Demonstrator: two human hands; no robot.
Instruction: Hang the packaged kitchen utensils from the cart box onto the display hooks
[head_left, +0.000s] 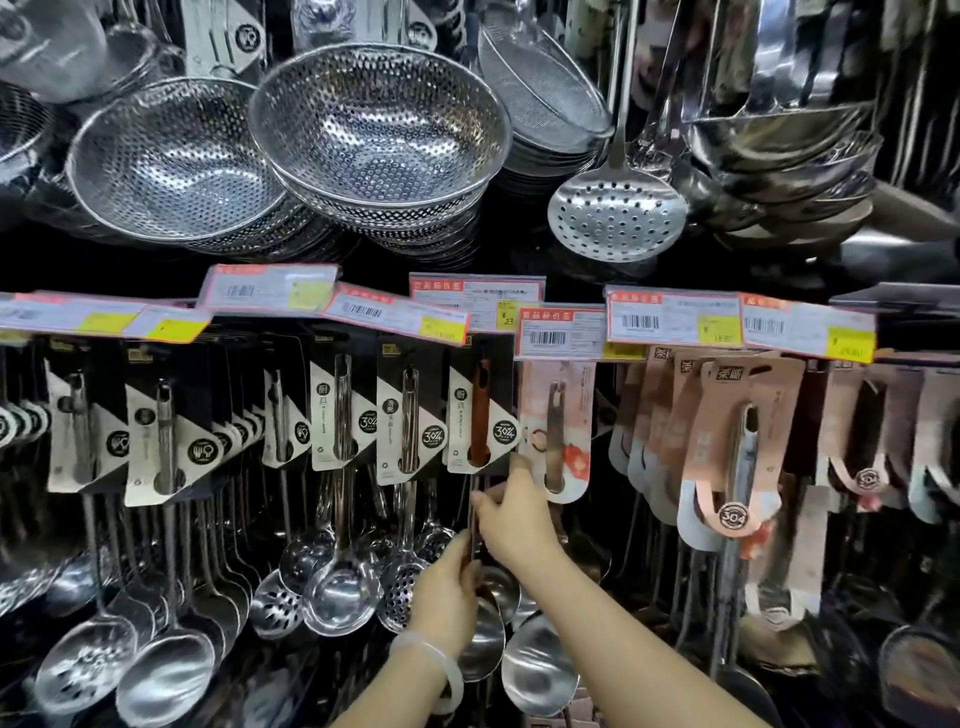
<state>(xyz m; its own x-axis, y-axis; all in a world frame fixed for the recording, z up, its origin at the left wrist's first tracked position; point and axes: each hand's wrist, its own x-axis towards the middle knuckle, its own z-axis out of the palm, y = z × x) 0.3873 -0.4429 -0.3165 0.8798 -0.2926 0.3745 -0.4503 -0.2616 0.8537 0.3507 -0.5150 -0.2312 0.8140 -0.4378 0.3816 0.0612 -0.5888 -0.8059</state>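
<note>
A packaged ladle with a brown wooden handle (479, 410) hangs on a display hook in the middle of the rack, its black-and-white card marked 304. My right hand (511, 512) pinches the ladle's thin metal shaft just below the card. Lower down, my left hand (447, 592), with a pale bangle on the wrist, grips the same shaft above the bowl (480, 639). The hook itself is hidden behind a price tag (558, 332). The cart box is out of view.
Rows of packaged ladles and skimmers (337, 410) hang left of my hands, and pink-carded utensils (737, 447) hang to the right. Perforated steel colanders (374, 124), a loose skimmer (618, 218) and stacked bowls (779, 156) fill the shelf above. Price tags line the rail.
</note>
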